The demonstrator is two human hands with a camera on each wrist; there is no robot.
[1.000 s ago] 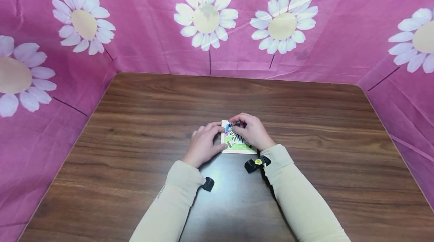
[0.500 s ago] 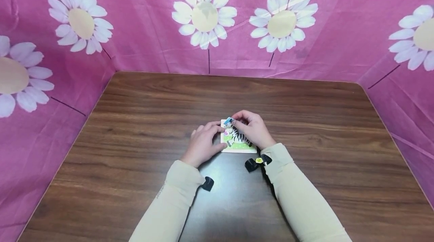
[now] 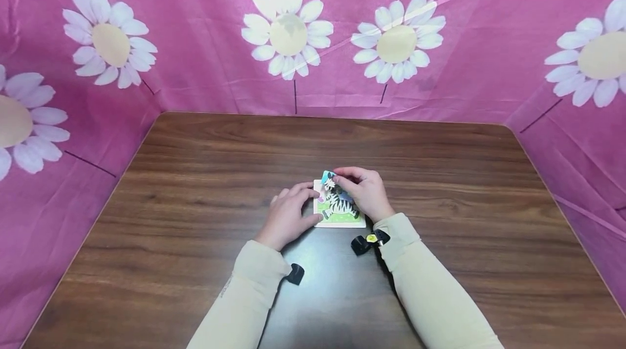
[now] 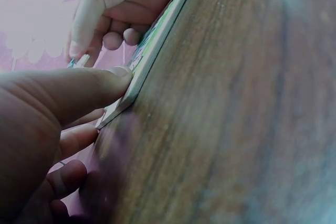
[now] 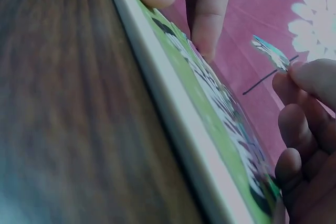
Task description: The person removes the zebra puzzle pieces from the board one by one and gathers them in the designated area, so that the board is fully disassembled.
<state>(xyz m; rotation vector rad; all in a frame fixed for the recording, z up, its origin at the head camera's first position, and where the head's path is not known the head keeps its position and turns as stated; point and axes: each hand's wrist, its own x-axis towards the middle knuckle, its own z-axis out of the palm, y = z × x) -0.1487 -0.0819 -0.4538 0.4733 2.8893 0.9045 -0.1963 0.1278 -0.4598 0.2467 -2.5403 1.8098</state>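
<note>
Puzzle piece (image 5: 270,52) is pinched by right hand (image 3: 365,192) above zebra board (image 3: 340,218).

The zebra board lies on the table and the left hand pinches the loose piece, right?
Not quite: the right hand pinches the loose piece, as the head view shows; the left hand touches the zebra board, which does lie on the table.

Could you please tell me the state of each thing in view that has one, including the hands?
Zebra board: lying flat on the wooden table, partly covered from above.
Small picture piece: raised clear of the board.
Left hand: thumb and fingers resting at the board's left side.
Right hand: pinching the piece between thumb and finger.
Sleeves: reaching to the wrists.
Pink cloth: hanging behind the table, creased.
</note>
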